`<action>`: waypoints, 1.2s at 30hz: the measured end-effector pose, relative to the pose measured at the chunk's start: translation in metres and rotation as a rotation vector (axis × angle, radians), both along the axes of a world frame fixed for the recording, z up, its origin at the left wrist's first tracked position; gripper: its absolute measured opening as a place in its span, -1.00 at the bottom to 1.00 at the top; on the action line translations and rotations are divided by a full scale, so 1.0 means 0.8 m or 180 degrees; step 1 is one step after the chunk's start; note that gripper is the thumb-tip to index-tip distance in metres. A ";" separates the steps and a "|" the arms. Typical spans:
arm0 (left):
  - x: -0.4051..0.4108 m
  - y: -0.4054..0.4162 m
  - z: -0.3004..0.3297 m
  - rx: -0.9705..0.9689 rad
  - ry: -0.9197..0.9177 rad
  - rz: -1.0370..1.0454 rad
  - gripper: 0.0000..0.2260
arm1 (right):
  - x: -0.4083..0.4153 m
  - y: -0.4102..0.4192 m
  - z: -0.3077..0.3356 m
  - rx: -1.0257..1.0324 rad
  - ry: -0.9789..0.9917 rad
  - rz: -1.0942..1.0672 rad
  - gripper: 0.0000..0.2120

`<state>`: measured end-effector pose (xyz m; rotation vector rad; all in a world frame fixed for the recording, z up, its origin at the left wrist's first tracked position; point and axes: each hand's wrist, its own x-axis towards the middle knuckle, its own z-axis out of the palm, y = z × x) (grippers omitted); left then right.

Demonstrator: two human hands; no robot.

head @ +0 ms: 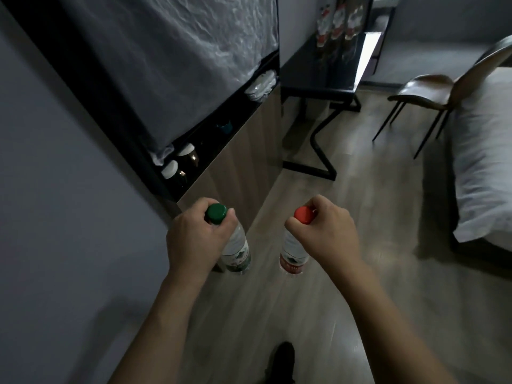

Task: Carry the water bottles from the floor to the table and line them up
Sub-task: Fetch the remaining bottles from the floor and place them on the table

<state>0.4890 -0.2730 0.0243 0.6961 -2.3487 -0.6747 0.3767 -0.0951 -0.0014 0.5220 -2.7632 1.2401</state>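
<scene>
My left hand [194,234] grips the neck of a clear water bottle with a green cap [237,250]. A second clear bottle with a red cap and red label [292,252] hangs from my right hand [324,228], which holds it just under the cap. Both bottles hang upright above the wooden floor, side by side. The black table [318,76] stands ahead at the back, against the wall. Several bottles with red labels [336,26] stand in a row at its far end.
A tall dark cabinet with a low shelf holding jars [180,164] runs along the left. A brown chair [432,92] stands right of the table. A bed with white bedding [484,151] fills the right side. My dark shoe [281,361] shows below.
</scene>
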 end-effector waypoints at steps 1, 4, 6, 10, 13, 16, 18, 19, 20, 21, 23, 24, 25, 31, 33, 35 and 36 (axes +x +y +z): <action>-0.017 0.002 -0.001 0.0024 -0.0017 -0.0050 -0.84 | -0.015 0.003 0.000 0.0001 -0.0023 -0.0035 -0.76; -0.076 0.005 -0.002 0.0111 -0.0057 -0.0174 -0.84 | -0.067 0.008 -0.003 -0.0068 -0.0068 -0.0209 -0.76; -0.122 0.004 -0.004 0.0165 -0.0067 -0.0244 -0.84 | -0.106 0.006 -0.004 -0.0055 -0.0044 -0.0258 -0.77; -0.224 -0.003 -0.001 0.0090 -0.0040 -0.0338 -0.83 | -0.195 0.002 0.002 -0.0003 -0.0009 -0.0372 -0.76; -0.300 -0.010 0.007 0.0101 -0.0027 -0.0450 -0.81 | -0.260 0.000 0.016 0.0075 0.0041 -0.0464 -0.75; -0.373 -0.014 0.019 0.0108 0.0086 -0.0536 -0.81 | -0.321 0.000 0.030 0.0078 0.0100 -0.0607 -0.74; -0.415 -0.013 0.028 0.0108 0.0131 -0.0627 -0.82 | -0.358 0.003 0.039 0.0046 0.0120 -0.0680 -0.73; -0.436 -0.012 0.033 0.0112 0.0148 -0.0677 -0.82 | -0.376 0.006 0.042 0.0018 0.0132 -0.0716 -0.74; -0.455 -0.011 0.037 0.0125 0.0169 -0.0715 -0.82 | -0.394 0.008 0.043 -0.0007 0.0147 -0.0750 -0.75; -0.475 -0.010 0.040 0.0143 0.0185 -0.0741 -0.83 | -0.413 0.011 0.044 -0.0019 0.0155 -0.0782 -0.77; -0.516 -0.009 0.041 0.0163 0.0187 -0.0770 -0.83 | -0.452 0.015 0.042 -0.0023 0.0168 -0.0842 -0.78; -0.536 -0.008 0.040 0.0167 0.0165 -0.0780 -0.82 | -0.471 0.018 0.040 -0.0018 0.0165 -0.0863 -0.78; -0.556 -0.006 0.039 0.0171 0.0140 -0.0790 -0.82 | -0.491 0.021 0.038 -0.0019 0.0149 -0.0879 -0.77; -0.682 0.013 0.020 0.0112 0.0045 -0.0757 -0.81 | -0.620 0.041 0.026 -0.0112 0.0094 -0.0834 -0.76; -0.726 0.021 0.022 0.0109 -0.0001 -0.0744 -0.81 | -0.664 0.047 0.029 -0.0114 0.0096 -0.0800 -0.76; -0.771 0.027 0.028 0.0147 -0.0019 -0.0757 -0.82 | -0.708 0.053 0.036 -0.0149 0.0043 -0.0773 -0.76; -0.791 0.030 0.031 0.0163 -0.0001 -0.0762 -0.82 | -0.729 0.056 0.039 -0.0163 0.0036 -0.0770 -0.76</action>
